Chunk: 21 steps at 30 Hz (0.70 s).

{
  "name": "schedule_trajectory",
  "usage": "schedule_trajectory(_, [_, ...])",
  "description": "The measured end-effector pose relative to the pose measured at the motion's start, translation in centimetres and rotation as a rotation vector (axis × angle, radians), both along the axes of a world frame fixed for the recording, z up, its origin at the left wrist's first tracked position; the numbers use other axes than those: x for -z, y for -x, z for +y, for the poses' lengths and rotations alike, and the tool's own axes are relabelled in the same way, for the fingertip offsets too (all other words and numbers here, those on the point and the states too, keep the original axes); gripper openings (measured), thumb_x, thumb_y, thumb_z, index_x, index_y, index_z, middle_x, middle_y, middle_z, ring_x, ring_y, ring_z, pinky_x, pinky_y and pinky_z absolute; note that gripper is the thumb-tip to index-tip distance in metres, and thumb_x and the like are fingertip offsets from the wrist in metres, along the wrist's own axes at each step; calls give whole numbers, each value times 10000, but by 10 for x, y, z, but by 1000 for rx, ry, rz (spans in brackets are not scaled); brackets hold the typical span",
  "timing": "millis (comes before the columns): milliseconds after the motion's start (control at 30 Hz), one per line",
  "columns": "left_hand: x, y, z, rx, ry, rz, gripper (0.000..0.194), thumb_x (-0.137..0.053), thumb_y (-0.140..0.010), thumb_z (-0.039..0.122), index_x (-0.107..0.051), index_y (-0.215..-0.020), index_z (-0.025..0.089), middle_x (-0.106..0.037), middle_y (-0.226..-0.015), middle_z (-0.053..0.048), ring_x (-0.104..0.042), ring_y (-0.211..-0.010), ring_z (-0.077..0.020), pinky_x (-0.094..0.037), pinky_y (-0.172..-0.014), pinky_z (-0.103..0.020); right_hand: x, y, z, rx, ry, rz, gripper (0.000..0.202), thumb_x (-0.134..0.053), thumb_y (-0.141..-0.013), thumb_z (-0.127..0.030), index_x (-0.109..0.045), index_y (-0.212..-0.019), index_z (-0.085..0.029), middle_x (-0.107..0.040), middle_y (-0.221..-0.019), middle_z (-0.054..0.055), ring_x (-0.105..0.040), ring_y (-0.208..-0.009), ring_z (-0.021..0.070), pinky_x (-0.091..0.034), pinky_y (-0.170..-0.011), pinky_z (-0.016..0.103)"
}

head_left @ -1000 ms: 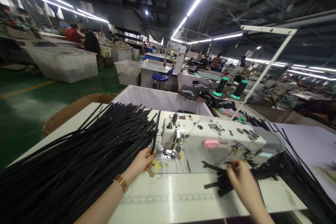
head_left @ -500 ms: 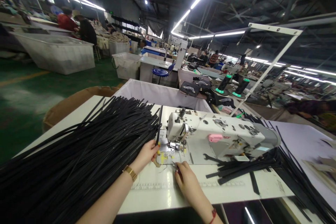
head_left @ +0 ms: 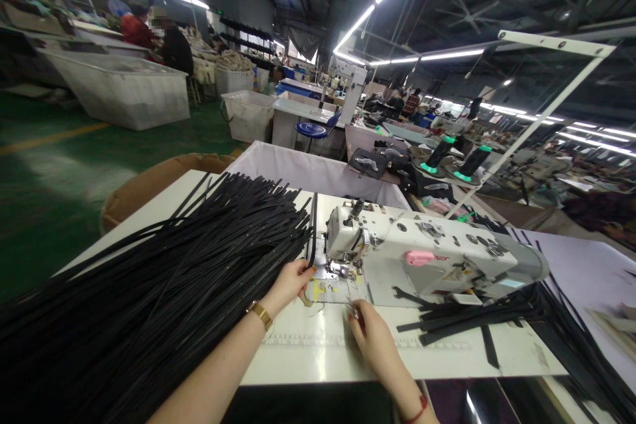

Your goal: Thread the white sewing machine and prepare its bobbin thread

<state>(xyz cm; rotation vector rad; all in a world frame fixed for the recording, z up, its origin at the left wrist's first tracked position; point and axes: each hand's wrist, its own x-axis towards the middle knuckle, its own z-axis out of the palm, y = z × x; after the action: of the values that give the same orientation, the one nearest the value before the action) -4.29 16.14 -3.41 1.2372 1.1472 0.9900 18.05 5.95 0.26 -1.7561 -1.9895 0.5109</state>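
Observation:
A single black strip point(head_left: 314, 228) stands up beside the head of a white sewing machine point(head_left: 397, 238), and my left hand point(head_left: 293, 281) pinches its lower end at the left of the needle plate. My right hand point(head_left: 370, 331) is closed round a small metal tool, partly hidden by the fingers, just in front of the machine bed. A large pile of black strips point(head_left: 189, 278) covers the left of the white table point(head_left: 298, 364). Under the machine arm lies a wrench point(head_left: 410, 295).
More black strips point(head_left: 462, 321) lie right of my right hand. Behind the table are a cloth-lined bin point(head_left: 278, 162), thread cones point(head_left: 440, 154) and a blue stool point(head_left: 311, 130). A white thread stand point(head_left: 541, 116) rises at the right. People sit far left.
The whole view has shifted, with the scene now further right. My right hand has drawn slightly away from my left hand; my left hand still pinches the strip.

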Motion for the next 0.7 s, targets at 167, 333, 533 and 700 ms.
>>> schedule_trajectory(167, [5, -5, -5, 30, -70, 60, 409, -622, -758, 540, -464, -654, 178, -408, -516, 54, -384, -433, -81, -253, -385, -207, -2, 31, 17, -32, -41, 121, 243, -417, -927, -221, -641, -1018, -195, -718, -984, 87, -670, -896, 235, -506, -811, 345])
schedule_trajectory(333, [9, -5, -7, 14, -161, 141, 381, -587, -785, 458, -400, -589, 190, -363, -526, 53, -353, -496, -90, -241, -470, -232, -3, 57, 33, -89, -75, 158, 276, -484, -887, -200, -640, -1115, -195, -731, -996, 75, -677, -864, 225, -509, -780, 324])
schedule_trajectory(533, [9, -6, -6, -39, -182, 213, 390, -586, -773, 473, -413, -562, 193, -400, -548, 24, -370, -535, -117, -239, -513, -256, -40, -47, 14, 28, -219, 183, 342, -416, -947, -413, -632, -773, -214, -708, -745, 73, -658, -706, 232, -488, -656, 311])
schedule_trajectory(700, [10, -12, -5, -53, -194, 244, 412, -553, -780, 486, -370, -543, 204, -345, -527, 33, -340, -523, -118, -220, -512, -259, -117, -223, 21, 576, -563, -20, 372, -497, -870, -483, -709, -958, -190, -726, -874, 111, -640, -748, 260, -450, -645, 335])
